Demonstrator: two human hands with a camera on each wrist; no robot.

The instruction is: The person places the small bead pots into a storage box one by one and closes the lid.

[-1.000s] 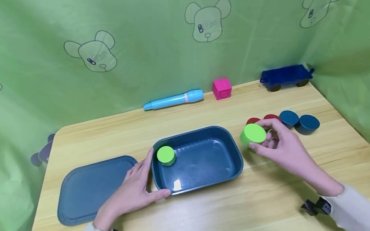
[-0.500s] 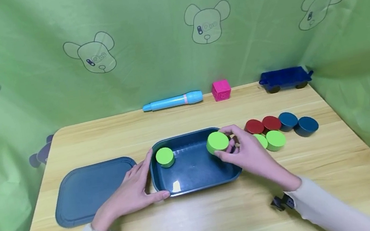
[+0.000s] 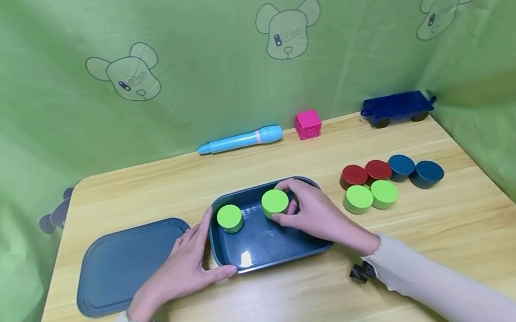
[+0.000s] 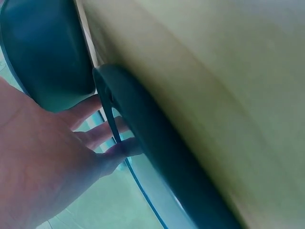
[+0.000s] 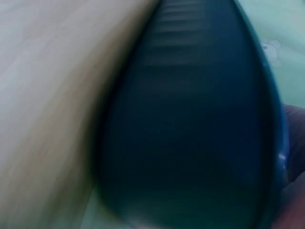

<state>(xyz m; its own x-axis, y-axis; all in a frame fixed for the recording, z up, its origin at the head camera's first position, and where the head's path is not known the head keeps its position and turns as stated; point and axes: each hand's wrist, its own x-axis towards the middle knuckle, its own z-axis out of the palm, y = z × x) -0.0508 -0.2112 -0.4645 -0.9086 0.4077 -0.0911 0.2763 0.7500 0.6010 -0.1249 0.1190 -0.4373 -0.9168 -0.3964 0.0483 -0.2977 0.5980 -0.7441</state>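
The left hand [image 3: 181, 267] is laid, fingers extended and thumb spread, against the left end of the blue box [image 3: 265, 243]. A green cylinder [image 3: 275, 203] is pinched by the right hand [image 3: 314, 211] within the box outline, between both hands, right of a second green cylinder [image 3: 230, 219].

Cylinders [image 3: 274, 202] are green, red or blue, the box [image 3: 272, 239] dark blue, the curtain [image 3: 213, 62] animal-printed green.

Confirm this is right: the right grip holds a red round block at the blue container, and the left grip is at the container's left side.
Wrong colour: the round block in the right grip is light green, not red, as the head view shows. The block is at the blue container, and the left grip is at the container's left side.
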